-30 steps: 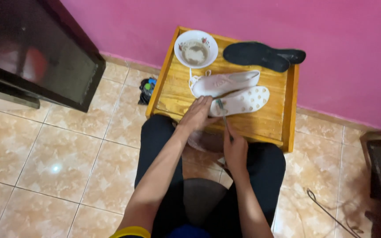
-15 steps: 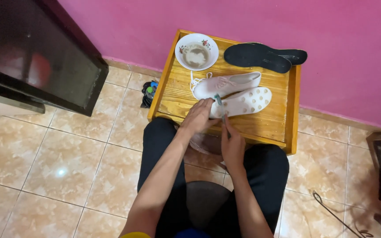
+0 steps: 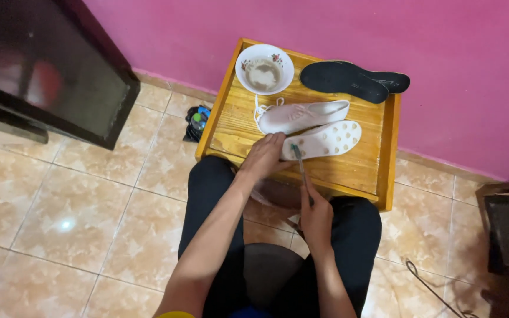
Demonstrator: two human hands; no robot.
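While the left hand (image 3: 264, 155) presses flat and open on the near end of the sole-up white shoe (image 3: 323, 140) to keep it from sliding on the wooden tray table (image 3: 384, 147), the right hand (image 3: 316, 217) grips a thin brush (image 3: 299, 165), bristles touching the sole, with the bowl (image 3: 264, 68) of murky liquid at the far left corner within easy reach.

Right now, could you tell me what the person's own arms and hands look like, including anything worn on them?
Both forearms are bare down to the left hand and the right hand: no gloves, and no watch, ring or bracelet that I can make out. At the bottom edge, a yellow sleeve hem shows on the left upper arm. The right arm's sleeve is out of view.
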